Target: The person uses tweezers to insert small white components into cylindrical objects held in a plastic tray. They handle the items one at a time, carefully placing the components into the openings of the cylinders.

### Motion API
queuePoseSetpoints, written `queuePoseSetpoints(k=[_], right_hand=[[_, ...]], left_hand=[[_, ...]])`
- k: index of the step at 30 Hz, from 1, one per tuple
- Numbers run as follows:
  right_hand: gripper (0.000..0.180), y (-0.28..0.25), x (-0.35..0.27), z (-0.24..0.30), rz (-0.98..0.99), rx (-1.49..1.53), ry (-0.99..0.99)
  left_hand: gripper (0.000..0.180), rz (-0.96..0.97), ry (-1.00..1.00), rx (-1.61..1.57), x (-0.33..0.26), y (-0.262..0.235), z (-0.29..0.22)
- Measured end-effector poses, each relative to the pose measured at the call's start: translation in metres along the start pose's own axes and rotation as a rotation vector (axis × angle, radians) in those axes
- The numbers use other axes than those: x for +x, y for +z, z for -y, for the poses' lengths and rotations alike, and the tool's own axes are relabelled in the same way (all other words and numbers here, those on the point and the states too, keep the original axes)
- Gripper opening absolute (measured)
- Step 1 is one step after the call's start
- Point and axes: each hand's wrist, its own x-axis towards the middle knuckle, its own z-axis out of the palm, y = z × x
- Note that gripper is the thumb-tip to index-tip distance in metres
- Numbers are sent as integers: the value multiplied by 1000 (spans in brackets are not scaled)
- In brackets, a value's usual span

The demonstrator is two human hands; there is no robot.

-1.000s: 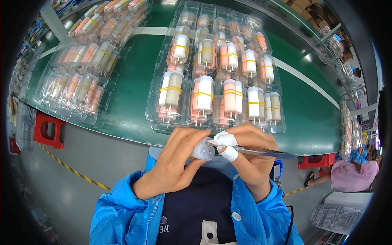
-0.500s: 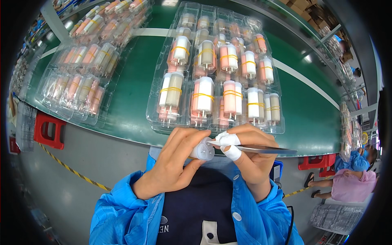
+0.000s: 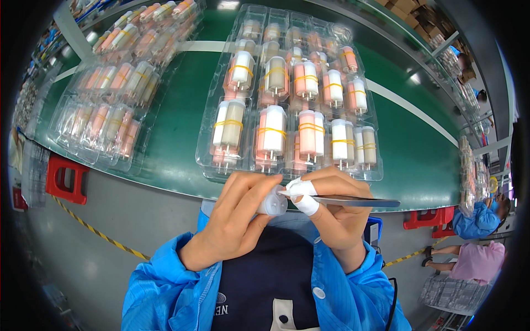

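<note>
My left hand (image 3: 234, 212) is wrapped round a whitish translucent cylinder (image 3: 273, 203), its end face turned toward me. In my right hand (image 3: 337, 207) a pair of metal tweezers (image 3: 359, 202) is pinched, lying nearly level with the tips pointing left. White tape covers the thumb and forefinger of that hand. The tweezer tips are at the upper edge of the cylinder's end; whether they grip a small part there I cannot make out. Just beyond both hands stands a clear plastic tray (image 3: 205, 157) of pink, white and grey cylinders (image 3: 274, 129), bundled with yellow rubber bands.
On the green table (image 3: 179, 118), more filled clear trays (image 3: 91, 138) stand at the left. Red stools (image 3: 67, 179) are below the table edge. At the far right another person in a blue top (image 3: 476, 220) sits by a shelf frame (image 3: 491, 148).
The tweezers and cylinder have shifted very slightly left, with both grips kept. At the far right, the other person's legs and pink garment have moved a little.
</note>
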Motion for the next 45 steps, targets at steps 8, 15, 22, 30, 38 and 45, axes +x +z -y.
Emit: queuePoseSetpoints(k=[8,15,22,30,38,45], right_hand=[[16,-5,9,7,160,-69,40],[18,-3,-5,-6,-138,383,81],[17,4,-14,-10,-153,363,122],[18,7,-15,-6,-154,231,95],[19,7,-13,-3,-128,169,75],[18,5,-11,-3,-86,105,44]], left_hand=[[57,24,-29,4,-5,1,3],[49,-12,-224,-492,-15,1,1],[48,-26,-239,-520,-15,6,2],[50,-19,-167,-414,-14,5,6],[50,-23,-154,-365,-12,4,5],[50,-17,-148,-316,-10,3,4]])
